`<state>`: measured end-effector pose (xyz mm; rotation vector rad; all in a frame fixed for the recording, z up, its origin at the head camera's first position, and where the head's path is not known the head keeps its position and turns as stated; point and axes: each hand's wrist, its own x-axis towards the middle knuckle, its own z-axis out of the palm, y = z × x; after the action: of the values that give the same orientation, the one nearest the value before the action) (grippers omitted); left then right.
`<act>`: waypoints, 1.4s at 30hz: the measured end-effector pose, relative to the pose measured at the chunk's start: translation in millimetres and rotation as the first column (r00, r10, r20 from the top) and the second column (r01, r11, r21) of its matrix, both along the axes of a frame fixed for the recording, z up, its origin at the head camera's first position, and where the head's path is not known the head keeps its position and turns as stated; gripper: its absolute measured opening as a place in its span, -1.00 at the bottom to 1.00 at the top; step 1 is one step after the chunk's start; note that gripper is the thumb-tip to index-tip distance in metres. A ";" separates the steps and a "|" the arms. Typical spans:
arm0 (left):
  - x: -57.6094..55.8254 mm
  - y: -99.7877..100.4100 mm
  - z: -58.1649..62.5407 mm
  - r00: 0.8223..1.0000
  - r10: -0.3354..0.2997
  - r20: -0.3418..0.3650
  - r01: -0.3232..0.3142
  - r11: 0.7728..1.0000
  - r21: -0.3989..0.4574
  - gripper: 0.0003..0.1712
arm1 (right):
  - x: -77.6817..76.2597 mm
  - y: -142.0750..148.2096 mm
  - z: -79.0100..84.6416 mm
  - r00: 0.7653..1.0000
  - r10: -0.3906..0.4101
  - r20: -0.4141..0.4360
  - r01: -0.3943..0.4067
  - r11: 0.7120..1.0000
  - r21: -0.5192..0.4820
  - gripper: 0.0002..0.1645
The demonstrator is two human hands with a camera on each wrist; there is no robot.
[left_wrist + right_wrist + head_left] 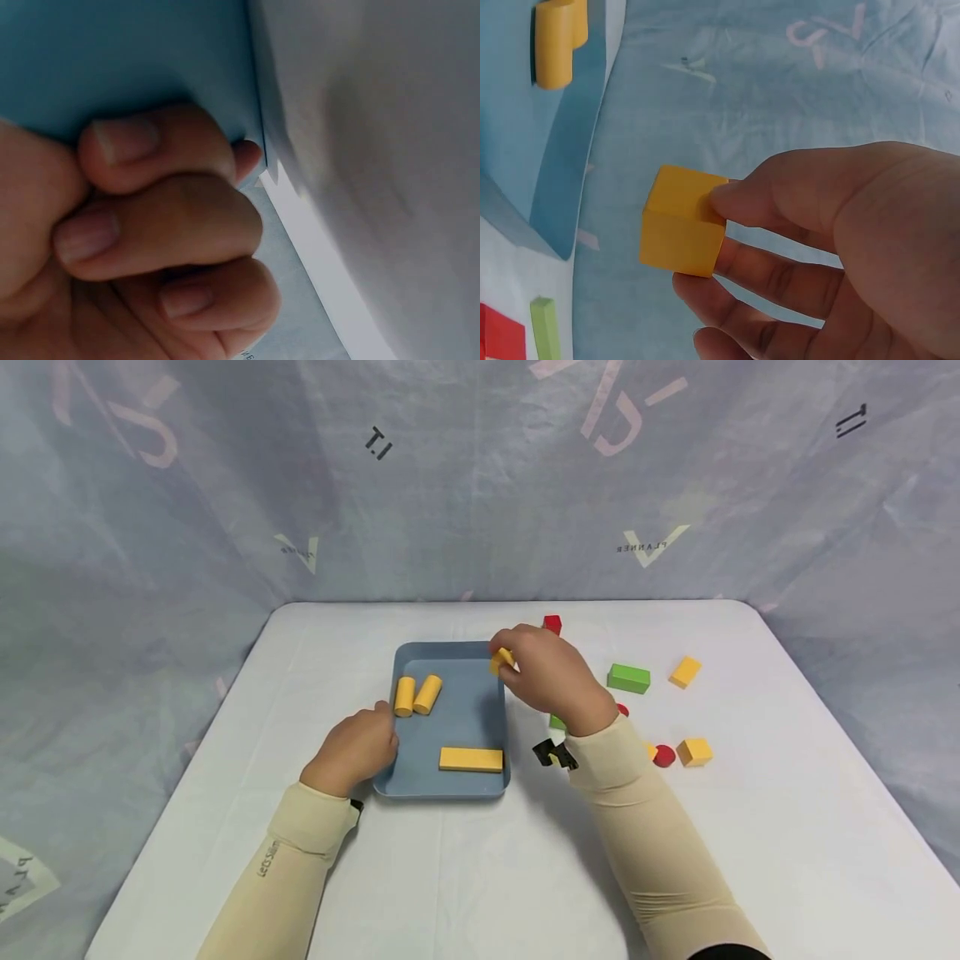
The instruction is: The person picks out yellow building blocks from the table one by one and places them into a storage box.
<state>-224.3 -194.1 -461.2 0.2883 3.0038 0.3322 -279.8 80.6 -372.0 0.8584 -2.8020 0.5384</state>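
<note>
A shallow blue-grey tray (453, 781) lies on the table, with two yellow cylinders (427, 694) at its left side and a long yellow block (470, 760) near its front. My left hand (356, 745) grips the tray's left wall; in the left wrist view its curled fingers (161, 225) are against the blue side. Over the tray's far right corner, my right hand (551, 672) pinches a yellow cube (681, 221) between thumb and fingers. The right wrist view shows the cube held up in the air, apart from the tray.
Loose blocks lie right of the tray: a red block (552, 624), a green block (629, 678), a yellow block (686, 672), a yellow cube (695, 752) and a red round piece (664, 756). My right forearm partly hides others. A grey printed cloth (480, 485) hangs behind the table.
</note>
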 end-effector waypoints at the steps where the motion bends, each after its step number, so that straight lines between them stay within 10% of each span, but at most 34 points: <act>1: 0.3 -0.4 0.2 1.000 0.000 -0.002 0.000 1.000 0.000 -0.74 | 0.6 -2.4 -0.3 1.000 0.004 0.001 -0.004 1.000 0.002 -0.74; 42: 0.0 -1.2 1.4 1.000 -0.006 -0.005 0.006 1.000 0.006 -0.80 | 6.6 -63.0 -31.9 0.989 0.150 -0.014 -0.148 0.983 0.108 -0.70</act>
<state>-224.3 -195.3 -459.9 0.2994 3.0063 0.3407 -273.2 17.5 -403.9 1.0954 -2.7823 0.3996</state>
